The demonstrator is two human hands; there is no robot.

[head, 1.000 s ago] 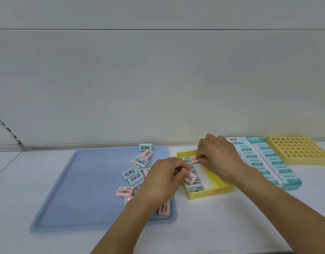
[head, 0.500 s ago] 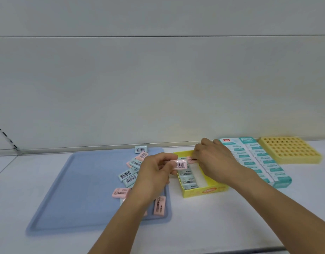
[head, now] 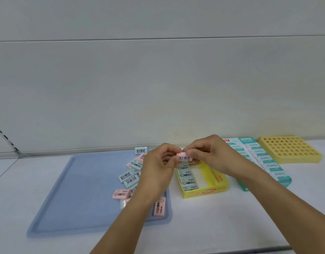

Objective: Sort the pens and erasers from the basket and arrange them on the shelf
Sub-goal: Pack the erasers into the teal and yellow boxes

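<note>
Step in hand, as judged: packing loose erasers into their display box, one piece at a time. Flat pale-blue plastic tray point(head: 70, 195) sits at 9 o'clock from the hands; a scatter of small pink and mint-green rectangular erasers point(head: 129, 177) lies along its right half, some barcode-up, one mint piece standing at the tray's far edge near 11 o'clock. Left hand point(head: 159, 169) and right hand point(head: 211, 158) meet in the air above the box's far end, both pinching a single pink rectangular eraser with a barcode label point(head: 184, 157), fingertips curled on its two ends; it is clear of the box and touches nothing below. Directly beneath, at 6 o'clock from the held piece, the open yellow cardboard box point(head: 207, 192) shows a left column of mint erasers and a bare white right column. Next move likely calls for turning the piece flat and lowering it into line with the row; which slot is intended cannot be told. Further toward 3 o'clock: a teal-and-white carton of packed erasers point(head: 264, 162), then a yellow plastic rack with round holes point(head: 289, 151).
</note>
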